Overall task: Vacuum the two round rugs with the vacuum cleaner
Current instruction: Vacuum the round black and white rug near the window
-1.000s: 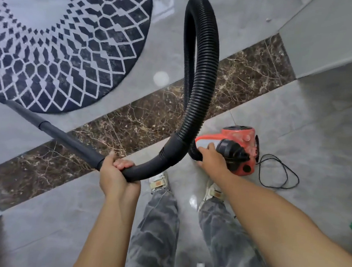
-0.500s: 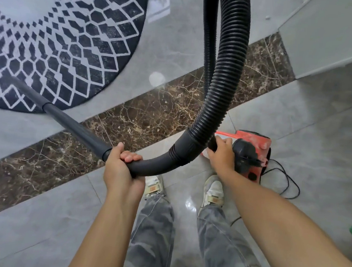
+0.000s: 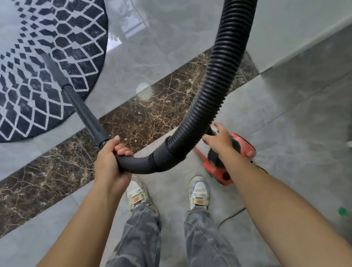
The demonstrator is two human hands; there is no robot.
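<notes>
black-white lattice rug [image 3: 39, 59], red vacuum [image 3: 241, 151] — black hose [image 3: 222, 73]

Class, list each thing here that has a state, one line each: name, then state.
left hand, grips the wand at its curved handle.
right hand, on the vacuum body; grip blurred.
wand, nozzle end over the rug.
hose, arched up out of frame.
rug, lying flat.

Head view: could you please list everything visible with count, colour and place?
round rug: one, black and white, floor upper left
wand: one, black, reaching onto round rug
hose: one, black, arching up out of frame
vacuum cleaner: one, red and black, floor centre right
cord: one, black, floor lower centre-right
small object: one, green, far right
floor: grey tiles, brown marble strip
shoes: two, white, bottom centre
left hand: grips wand's curved end
right hand: at vacuum cleaner, grip blurred
</notes>
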